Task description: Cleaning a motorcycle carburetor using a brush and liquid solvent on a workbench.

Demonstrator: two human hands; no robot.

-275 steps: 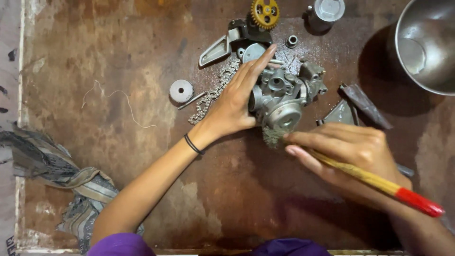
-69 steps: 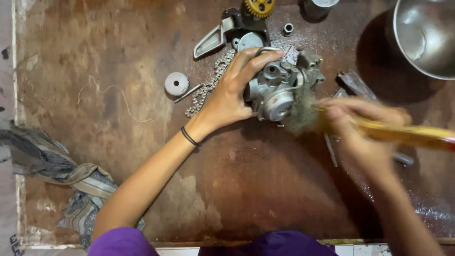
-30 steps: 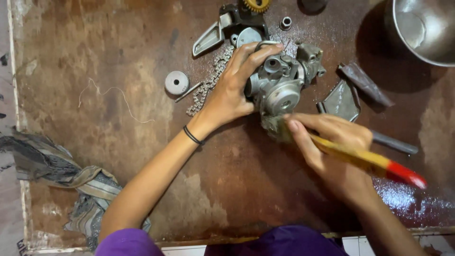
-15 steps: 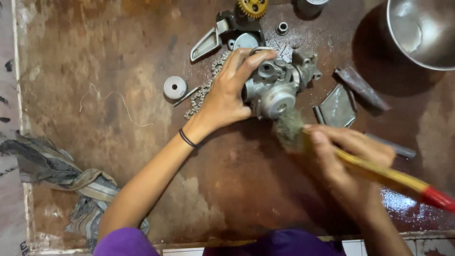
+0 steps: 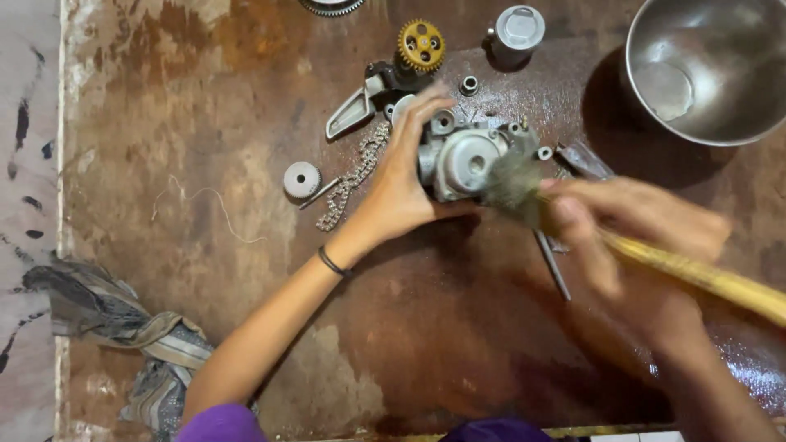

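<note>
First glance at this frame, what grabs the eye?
Centre of the rusty brown tabletop: the left hand steadies a grey metal engine part while the blurred right hand works a yellow-handled brush against its right side. Next, the yellow gear at top centre and the steel bowl top right stand out. A striped rag lies crumpled at lower left.

Yellow gear [image 5: 421, 45], striped rag [image 5: 123, 327], yellow-handled brush [image 5: 622, 237]

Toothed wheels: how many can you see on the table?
3. A yellow gear up top, a small grey toothed wheel left of the chain, and a dark toothed ring cut off by the top edge. Others may hide under the hands.
</note>
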